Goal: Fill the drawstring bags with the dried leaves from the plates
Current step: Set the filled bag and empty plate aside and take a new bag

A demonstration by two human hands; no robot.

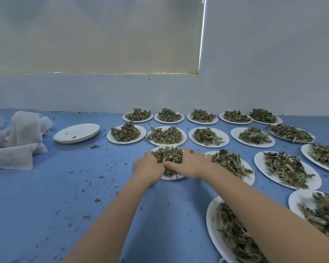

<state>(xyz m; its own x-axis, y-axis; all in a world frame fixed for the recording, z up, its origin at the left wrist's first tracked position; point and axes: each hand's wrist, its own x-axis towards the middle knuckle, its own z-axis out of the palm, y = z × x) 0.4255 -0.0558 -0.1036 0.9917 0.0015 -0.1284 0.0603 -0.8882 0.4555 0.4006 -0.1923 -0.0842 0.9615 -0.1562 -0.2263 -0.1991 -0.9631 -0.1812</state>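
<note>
Both my hands reach forward to one white paper plate (171, 177) in the middle of the blue table. My left hand (148, 166) cups the left side of its pile of dried leaves (167, 154), and my right hand (188, 166) cups the right side. The fingers of both curl into the heap and the thumbs nearly meet at the front. Much of the plate is hidden under my hands. White gauze drawstring bags (23, 135) lie crumpled at the far left of the table, away from both hands.
Several more plates of dried leaves (166, 135) stand in rows behind and to the right, up to the wall. A stack of empty plates (76, 133) sits beside the bags. Leaf crumbs are scattered over the blue tabletop (46, 186).
</note>
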